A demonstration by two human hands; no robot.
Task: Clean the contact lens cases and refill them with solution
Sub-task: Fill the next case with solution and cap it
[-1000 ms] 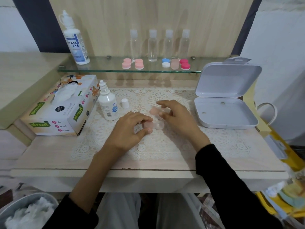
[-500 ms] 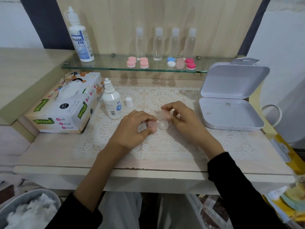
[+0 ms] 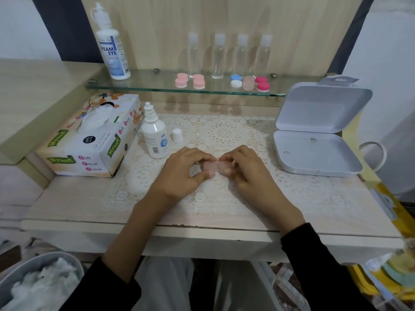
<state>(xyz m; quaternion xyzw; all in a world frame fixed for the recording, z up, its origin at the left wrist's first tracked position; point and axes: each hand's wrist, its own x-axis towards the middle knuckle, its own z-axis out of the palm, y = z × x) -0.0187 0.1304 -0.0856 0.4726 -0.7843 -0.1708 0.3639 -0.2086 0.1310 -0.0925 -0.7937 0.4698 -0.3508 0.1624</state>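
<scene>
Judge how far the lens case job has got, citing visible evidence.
Done: the small bottle stands uncapped, its cap beside it. In hand: the left hand and right hand grip a pink case over the mat. Left: five capped cases wait on the shelf, possibly untreated.

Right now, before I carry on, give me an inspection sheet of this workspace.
Surface: table with a lace mat on it.
Job's things: pink case between the hands, over the mat; small bottle uncapped, its cap beside it; five shelf cases and the big bottle on the glass shelf.
Clutter: tissue box at left; white box lying open at right; four clear bottles on the shelf.
Hands: left hand and right hand each pinch one end of the case.
Cables: nothing seen.
Surroundings: bin holding crumpled tissue at lower left; wood panel behind.
</scene>
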